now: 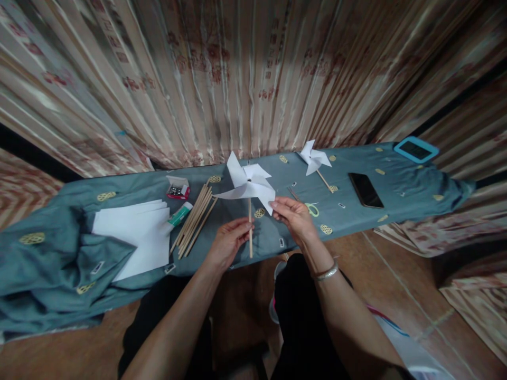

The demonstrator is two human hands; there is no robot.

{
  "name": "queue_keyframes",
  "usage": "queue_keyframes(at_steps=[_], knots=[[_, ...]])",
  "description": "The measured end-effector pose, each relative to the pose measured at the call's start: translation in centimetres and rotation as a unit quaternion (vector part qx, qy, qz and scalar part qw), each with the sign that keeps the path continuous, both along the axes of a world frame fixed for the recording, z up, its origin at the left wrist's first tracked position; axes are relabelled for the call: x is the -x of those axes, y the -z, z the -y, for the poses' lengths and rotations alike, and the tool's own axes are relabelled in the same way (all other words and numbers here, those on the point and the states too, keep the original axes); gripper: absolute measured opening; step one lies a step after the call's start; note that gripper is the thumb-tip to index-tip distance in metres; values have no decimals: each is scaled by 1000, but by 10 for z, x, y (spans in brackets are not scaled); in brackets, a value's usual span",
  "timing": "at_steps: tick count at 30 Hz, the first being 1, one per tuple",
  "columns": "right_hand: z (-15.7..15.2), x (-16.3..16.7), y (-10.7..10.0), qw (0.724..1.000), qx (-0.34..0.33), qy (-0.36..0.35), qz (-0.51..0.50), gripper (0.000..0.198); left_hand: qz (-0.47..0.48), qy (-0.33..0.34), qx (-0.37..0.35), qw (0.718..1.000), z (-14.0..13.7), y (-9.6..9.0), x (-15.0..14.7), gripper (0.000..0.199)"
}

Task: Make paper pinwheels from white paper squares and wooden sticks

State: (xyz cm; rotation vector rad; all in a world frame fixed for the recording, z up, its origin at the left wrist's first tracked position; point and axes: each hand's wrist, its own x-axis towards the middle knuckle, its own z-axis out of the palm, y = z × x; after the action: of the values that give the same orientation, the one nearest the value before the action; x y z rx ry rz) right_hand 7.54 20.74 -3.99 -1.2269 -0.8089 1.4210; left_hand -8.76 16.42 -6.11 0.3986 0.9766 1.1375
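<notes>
A white paper pinwheel on a thin wooden stick is held up in front of me, a small dark pin at its centre. My left hand pinches the stick between thumb and fingers, below the paper blades. With thumb and fingertips, my right hand grips the tip of the lower right blade. Just beyond my right hand lie scissors with light green handles, partly hidden by it. A second white pinwheel rests on the cloth farther back to the right.
Left of my hands lie several wooden sticks, a green-and-white glue stick, a small red box of metal pins and white paper sheets. A black phone and blue-framed device lie right. A curtain hangs behind the cloth-covered table.
</notes>
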Motion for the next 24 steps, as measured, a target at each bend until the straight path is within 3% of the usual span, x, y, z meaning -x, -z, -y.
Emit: queue_keyframes(at_steps=[24], knots=[[10, 23, 0, 992, 3, -118, -34, 33, 14, -1, 7, 1000, 1, 1, -1, 28]])
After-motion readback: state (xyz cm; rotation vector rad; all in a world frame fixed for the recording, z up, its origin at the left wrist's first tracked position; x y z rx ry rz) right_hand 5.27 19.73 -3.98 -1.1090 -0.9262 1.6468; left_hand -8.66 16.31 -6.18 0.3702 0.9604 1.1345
